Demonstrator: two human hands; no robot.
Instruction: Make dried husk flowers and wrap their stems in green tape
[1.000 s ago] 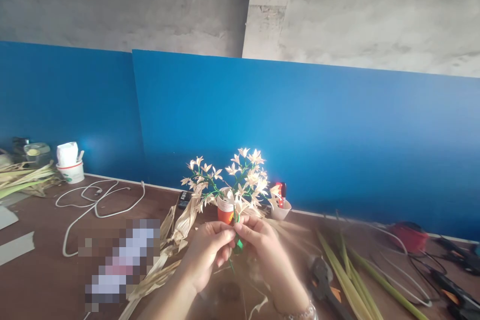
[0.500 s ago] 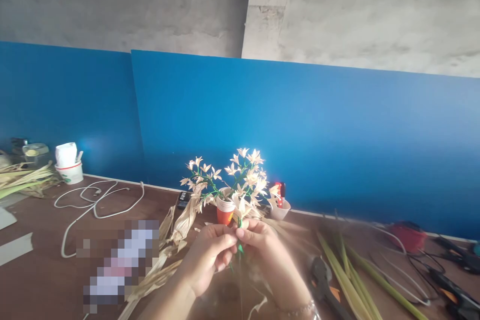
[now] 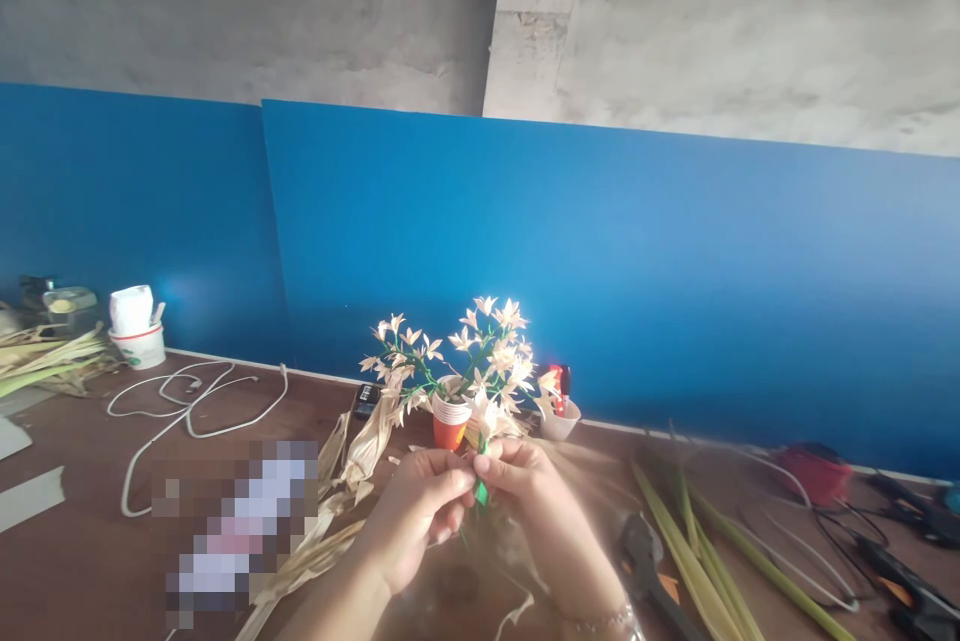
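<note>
Over counter (image 3: 90, 561), left hand (image 3: 420, 511) and right hand (image 3: 534, 501) keep fingers (image 3: 448, 474) pinched tight on green-stemmed straw flower (image 3: 481, 494); sprig nudged slightly right since second ago, work seemingly barely advanced.

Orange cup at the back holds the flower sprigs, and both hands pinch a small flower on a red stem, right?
No: the stem is green, not red, as the head view shows. The left hand and right hand pinch it, with the orange cup of flower sprigs behind.
</note>
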